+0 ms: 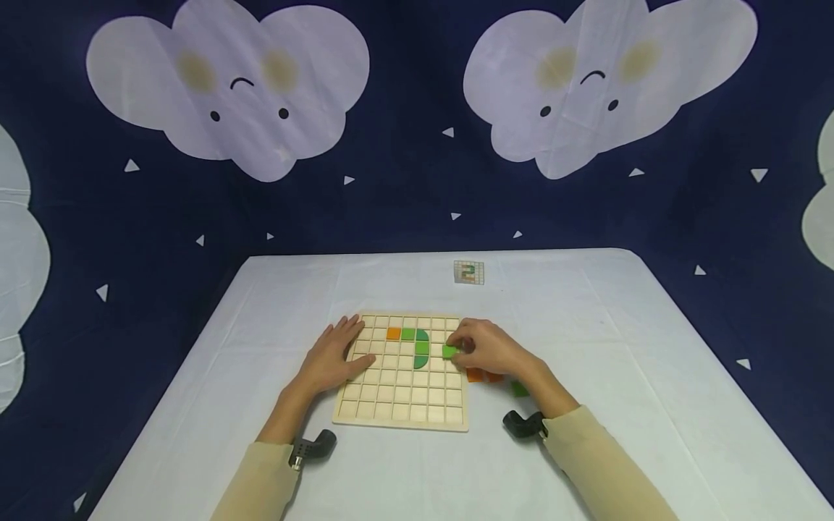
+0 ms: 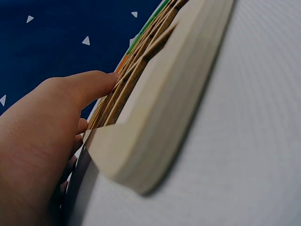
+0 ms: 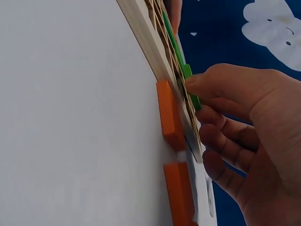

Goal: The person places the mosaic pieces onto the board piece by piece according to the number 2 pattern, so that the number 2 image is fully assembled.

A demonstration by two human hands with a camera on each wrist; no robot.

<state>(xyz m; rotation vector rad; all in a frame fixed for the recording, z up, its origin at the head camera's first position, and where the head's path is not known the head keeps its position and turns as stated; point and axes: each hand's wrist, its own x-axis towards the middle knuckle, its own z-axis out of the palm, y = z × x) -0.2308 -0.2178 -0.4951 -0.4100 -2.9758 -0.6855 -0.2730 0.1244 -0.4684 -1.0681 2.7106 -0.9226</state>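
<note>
A wooden grid board [image 1: 400,395] lies on the white table. My left hand [image 1: 331,358] rests at its left side, thumb over the grid and fingers spread along the edge. Between thumb and fingers my right hand [image 1: 493,347] pinches a green square tile [image 1: 449,352], close over the right-hand cells. In the upper cells sit an orange tile [image 1: 394,333], a green tile [image 1: 408,334], a dark green rounded piece [image 1: 422,335], another green tile [image 1: 422,348] and a second rounded piece [image 1: 420,361]. The right wrist view shows the pinched tile [image 3: 188,72] tilted at the grid.
Orange blocks [image 3: 170,115] lie right of the board, partly under my right hand in the head view. A green piece [image 1: 519,389] lies near my right wrist. A small patterned card [image 1: 469,273] stands toward the table's back. Behind it hangs a dark blue cloth [image 1: 404,217] with clouds.
</note>
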